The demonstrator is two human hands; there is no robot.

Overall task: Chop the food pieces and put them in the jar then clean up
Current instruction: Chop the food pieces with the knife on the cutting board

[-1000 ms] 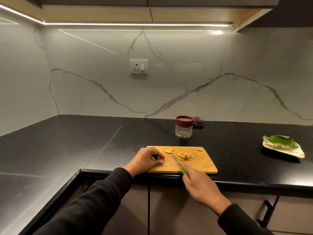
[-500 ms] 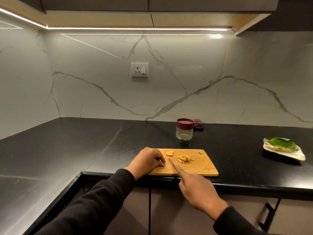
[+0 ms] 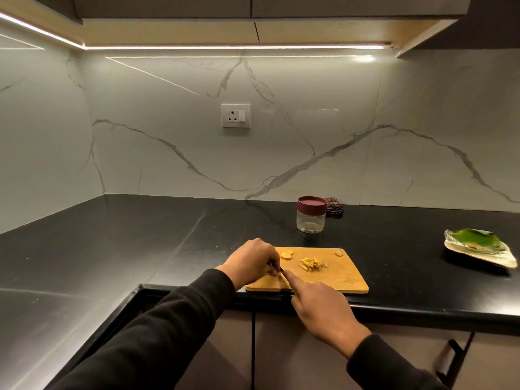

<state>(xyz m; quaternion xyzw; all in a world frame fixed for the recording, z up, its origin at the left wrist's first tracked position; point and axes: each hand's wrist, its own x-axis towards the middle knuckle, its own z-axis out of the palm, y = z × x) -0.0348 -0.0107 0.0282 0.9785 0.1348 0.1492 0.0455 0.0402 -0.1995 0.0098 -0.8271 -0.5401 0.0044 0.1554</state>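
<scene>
head view, kitchen corner. a rectangular light wooden chopping board [image 3: 332, 280] lies at the front edge of the black stone countertop [image 3: 140, 237]. the left hand [image 3: 251, 261], in a black sleeve, rests on the board's left part with fingers curled down, pinching a small pale piece against the wood; the piece itself is mostly hidden under the fingertips. the right hand [image 3: 320, 308] is wrapped round the handle of a small knife [image 3: 284, 278], index finger stretched along its back; only a sliver of green handle shows, and the narrow blade angles up and left, its tip just beside the left fingertips. near the board's middle sits a small heap of yellow chopped food strips [image 3: 313, 263]; two round uncut slices [image 3: 286, 254] lie just right of the left hand, and another small piece [image 3: 339, 252] lies at the far right corner. behind the board, apart from it, stands a short clear glass jar with a maroon lid [image 3: 311, 213], lid on, a few pale bits at its bottom. a dark checked cloth [image 3: 333, 209] lies just behind the jar. well to the right rests a leaf-shaped plate with a green centre [image 3: 478, 247].
</scene>
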